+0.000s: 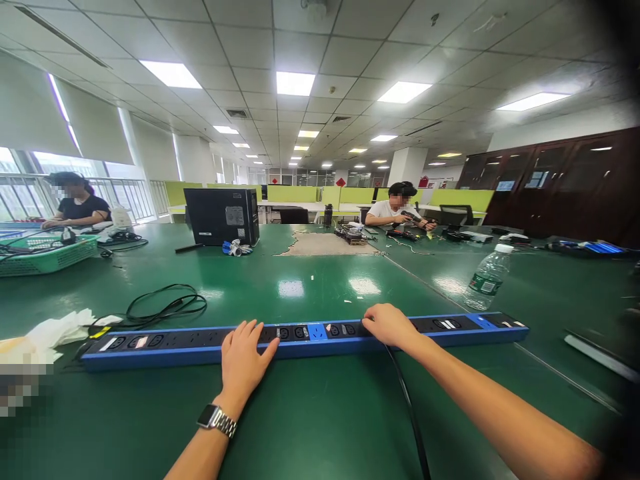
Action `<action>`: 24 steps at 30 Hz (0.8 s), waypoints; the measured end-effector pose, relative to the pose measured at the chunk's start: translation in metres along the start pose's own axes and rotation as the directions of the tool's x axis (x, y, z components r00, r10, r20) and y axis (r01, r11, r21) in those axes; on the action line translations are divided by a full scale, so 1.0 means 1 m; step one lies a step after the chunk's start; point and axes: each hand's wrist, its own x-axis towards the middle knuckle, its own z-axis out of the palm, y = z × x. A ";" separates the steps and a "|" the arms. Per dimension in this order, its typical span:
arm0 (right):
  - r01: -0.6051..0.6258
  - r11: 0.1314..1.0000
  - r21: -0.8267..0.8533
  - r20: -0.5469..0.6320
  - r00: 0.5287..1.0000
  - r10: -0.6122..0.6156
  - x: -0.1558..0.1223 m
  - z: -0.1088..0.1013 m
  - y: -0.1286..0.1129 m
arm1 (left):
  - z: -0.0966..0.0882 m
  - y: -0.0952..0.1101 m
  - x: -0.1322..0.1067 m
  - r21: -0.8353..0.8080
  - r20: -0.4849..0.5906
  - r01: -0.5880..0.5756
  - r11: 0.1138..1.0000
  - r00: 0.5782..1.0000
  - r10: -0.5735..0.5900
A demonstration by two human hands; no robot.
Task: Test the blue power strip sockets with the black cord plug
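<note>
A long blue and black power strip lies across the green table in front of me. My left hand rests on its left-centre part, fingers stretched over the top, a watch on the wrist. Right of the middle, my right hand is closed at the strip's top face around a black plug, mostly hidden by the fingers. From beneath that hand a black cable runs down towards the table's near edge. Whether the plug sits fully in a socket I cannot tell.
A plastic water bottle stands behind the strip's right end. Behind its left end lies a coiled black cable. Farther back are a black computer case and a green basket. Two people sit at the table, one left, one right.
</note>
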 end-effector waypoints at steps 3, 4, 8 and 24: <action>-0.028 1.000 0.009 -0.055 0.998 0.028 -0.003 -0.013 -0.002 | 0.001 0.000 0.000 -0.003 -0.012 -0.002 1.000 1.000 0.002; -0.040 0.999 0.026 -0.087 0.995 0.042 -0.004 -0.020 -0.004 | 0.001 0.001 0.000 -0.003 -0.020 -0.006 1.000 1.000 0.006; -0.010 1.000 0.023 -0.143 0.990 0.014 -0.008 -0.049 -0.015 | 0.001 0.000 0.000 -0.009 -0.036 -0.018 1.000 0.999 0.018; 0.002 0.987 -0.161 0.003 1.000 -0.001 -0.008 -0.020 -0.094 | 0.003 -0.002 -0.001 -0.024 -0.036 -0.013 1.000 0.999 0.012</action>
